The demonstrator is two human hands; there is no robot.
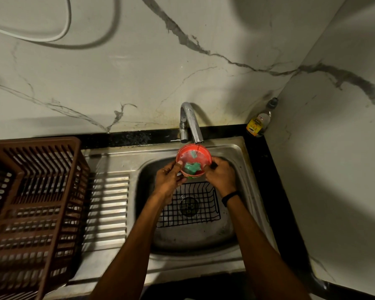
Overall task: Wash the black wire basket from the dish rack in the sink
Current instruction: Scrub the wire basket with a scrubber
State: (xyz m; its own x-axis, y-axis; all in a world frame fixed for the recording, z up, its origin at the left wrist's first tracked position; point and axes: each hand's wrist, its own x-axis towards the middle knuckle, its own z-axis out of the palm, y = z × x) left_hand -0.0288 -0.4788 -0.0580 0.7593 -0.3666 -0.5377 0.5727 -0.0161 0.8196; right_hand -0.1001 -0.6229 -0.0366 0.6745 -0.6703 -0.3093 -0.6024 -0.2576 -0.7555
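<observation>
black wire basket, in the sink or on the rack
In the sink: the black wire basket rests on its floor over the drain, below the red bowl.

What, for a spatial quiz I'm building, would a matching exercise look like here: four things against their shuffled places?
1. black wire basket
2. red bowl
3. bottle
4. brown dish rack

A. back corner of the counter
B. under the faucet, held by left hand and right hand
C. left of the sink
D. on the sink floor

Pairs: 1-D, 2-B, 3-A, 4-C.
</observation>
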